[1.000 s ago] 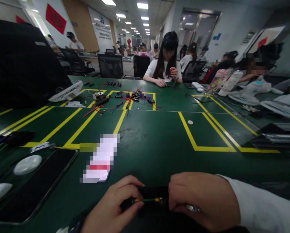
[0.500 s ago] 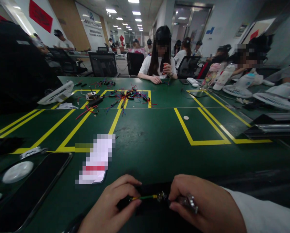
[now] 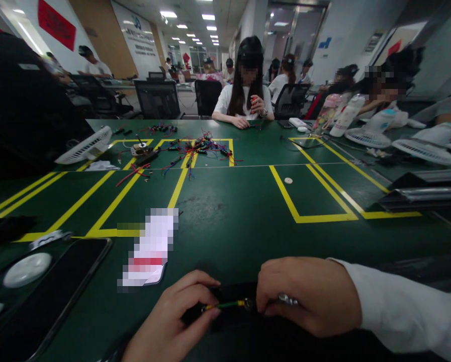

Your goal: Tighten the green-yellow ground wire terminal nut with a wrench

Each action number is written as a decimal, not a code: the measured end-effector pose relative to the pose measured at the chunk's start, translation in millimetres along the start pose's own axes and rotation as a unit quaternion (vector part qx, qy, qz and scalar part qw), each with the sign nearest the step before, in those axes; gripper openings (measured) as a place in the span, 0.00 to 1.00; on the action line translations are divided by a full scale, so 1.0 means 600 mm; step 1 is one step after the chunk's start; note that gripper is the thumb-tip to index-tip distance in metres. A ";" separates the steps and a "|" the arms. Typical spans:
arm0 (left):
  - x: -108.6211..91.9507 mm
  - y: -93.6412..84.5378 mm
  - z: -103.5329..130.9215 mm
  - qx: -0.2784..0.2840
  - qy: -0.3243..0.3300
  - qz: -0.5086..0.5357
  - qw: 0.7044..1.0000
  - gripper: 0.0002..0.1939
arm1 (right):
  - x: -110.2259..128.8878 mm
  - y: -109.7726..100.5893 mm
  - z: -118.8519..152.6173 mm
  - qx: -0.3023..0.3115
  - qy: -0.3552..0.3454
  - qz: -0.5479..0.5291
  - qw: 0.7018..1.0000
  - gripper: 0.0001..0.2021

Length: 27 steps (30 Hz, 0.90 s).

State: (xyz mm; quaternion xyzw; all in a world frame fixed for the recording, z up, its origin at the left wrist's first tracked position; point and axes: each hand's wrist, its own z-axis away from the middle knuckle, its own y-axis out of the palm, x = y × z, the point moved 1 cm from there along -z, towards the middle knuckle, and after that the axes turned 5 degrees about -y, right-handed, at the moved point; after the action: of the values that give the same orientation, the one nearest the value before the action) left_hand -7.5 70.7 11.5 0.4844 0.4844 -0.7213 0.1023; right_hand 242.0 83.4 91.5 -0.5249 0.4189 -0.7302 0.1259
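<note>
At the bottom middle, my left hand [image 3: 183,314] pinches a short green wire [image 3: 229,304] with yellow ends between thumb and forefinger. The wire's right end meets a small dark round metal part [image 3: 249,303]. My right hand [image 3: 304,294] is closed just right of that part, fingers curled. A shiny metal tool [image 3: 287,299] pokes out of the right fist; the rest of it is hidden by the fingers. A black surface or object lies beneath both hands, too dark to make out.
Left of my hands are a pixelated phone [image 3: 153,246], a large black phone-like slab [image 3: 52,301] and a white oval [image 3: 27,270]. Wire bundles [image 3: 202,146] lie farther back, fans [image 3: 368,136] at right. A person [image 3: 244,95] sits opposite.
My right hand has shifted slightly up and left and turned, so less of the metal tool shows. My left hand stays in place with the wire.
</note>
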 end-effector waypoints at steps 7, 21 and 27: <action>0.004 0.003 0.002 -0.005 0.004 0.002 1.000 0.04 | -0.001 -0.012 0.003 -0.034 0.009 -0.005 0.999 0.07; 0.007 0.001 0.002 0.001 0.004 0.015 1.000 0.04 | 0.019 0.044 0.020 -0.115 0.114 -0.010 0.987 0.03; 0.008 0.001 0.000 -0.001 0.009 0.018 1.000 0.04 | 0.019 0.044 0.017 -0.085 0.104 -0.002 0.991 0.04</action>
State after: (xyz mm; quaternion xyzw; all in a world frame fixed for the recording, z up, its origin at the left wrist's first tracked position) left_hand -9.5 71.7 7.4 0.4990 0.4774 -0.7145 0.1118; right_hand 239.3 54.8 80.4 -0.4559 0.4890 -0.7428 0.0354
